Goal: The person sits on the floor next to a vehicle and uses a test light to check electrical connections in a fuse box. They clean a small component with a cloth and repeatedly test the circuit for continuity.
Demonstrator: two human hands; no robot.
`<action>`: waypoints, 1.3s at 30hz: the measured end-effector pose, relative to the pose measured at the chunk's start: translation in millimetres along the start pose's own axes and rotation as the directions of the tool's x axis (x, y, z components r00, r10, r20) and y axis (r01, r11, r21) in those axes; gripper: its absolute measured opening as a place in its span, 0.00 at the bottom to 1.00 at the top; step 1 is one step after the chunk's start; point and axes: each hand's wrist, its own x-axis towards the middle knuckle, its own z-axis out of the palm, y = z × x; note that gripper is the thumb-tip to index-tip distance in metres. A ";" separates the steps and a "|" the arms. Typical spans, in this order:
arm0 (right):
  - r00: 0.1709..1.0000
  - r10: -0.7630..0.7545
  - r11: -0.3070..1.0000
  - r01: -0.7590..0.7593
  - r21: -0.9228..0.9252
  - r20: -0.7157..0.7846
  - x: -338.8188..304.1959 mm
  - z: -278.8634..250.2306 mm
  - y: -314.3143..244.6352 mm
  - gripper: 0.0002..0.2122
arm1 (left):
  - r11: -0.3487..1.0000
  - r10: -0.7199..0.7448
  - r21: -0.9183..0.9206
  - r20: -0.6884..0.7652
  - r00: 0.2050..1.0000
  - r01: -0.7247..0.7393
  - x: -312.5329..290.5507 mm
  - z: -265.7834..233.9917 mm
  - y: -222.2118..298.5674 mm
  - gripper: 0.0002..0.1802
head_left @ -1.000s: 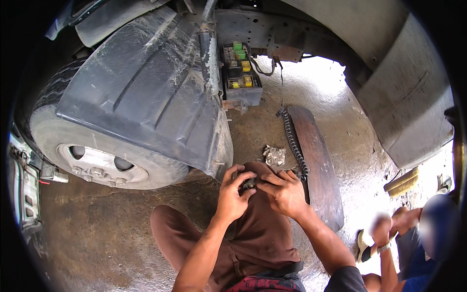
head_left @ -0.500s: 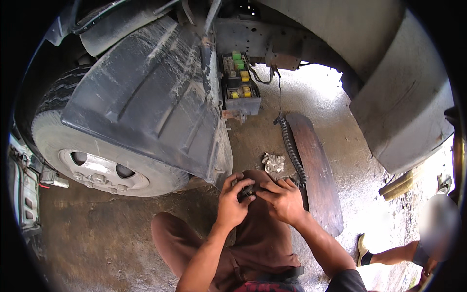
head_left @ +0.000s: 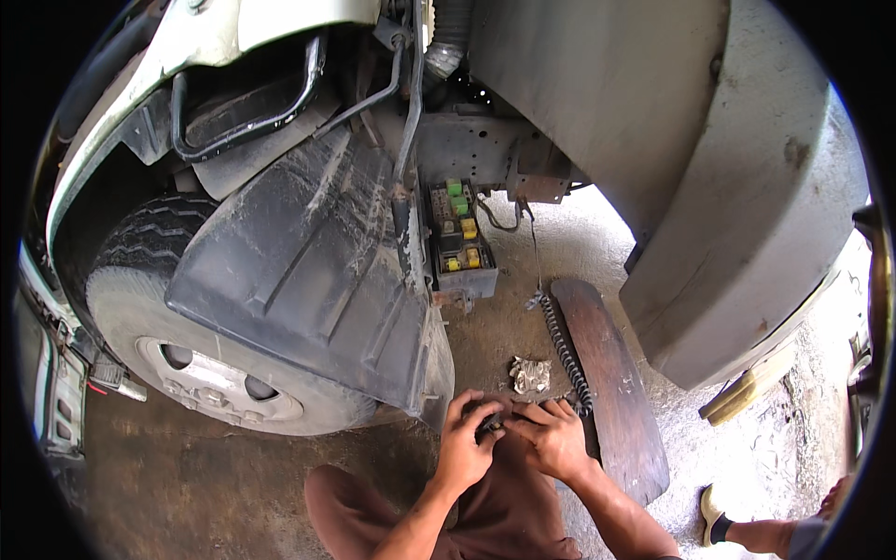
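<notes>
Hands (head_left: 464,442) lower in view, dark part (head_left: 488,426) between, long axis and direction unclear

truck wheel (head_left: 217,370) | black mudguard (head_left: 303,266) | wooden board (head_left: 614,397) | pale shoe (head_left: 711,513)

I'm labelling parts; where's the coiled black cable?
In the head view, the coiled cable is right of centre, along the left edge of the brown board, its lower end near the right hand.
</notes>
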 end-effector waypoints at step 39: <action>0.999 -0.006 0.999 0.005 -0.031 -0.033 1.0 -1.7 -6.9 0.16 | 0.998 0.063 0.017 0.013 0.998 -0.063 2.1 3.7 -2.9 0.28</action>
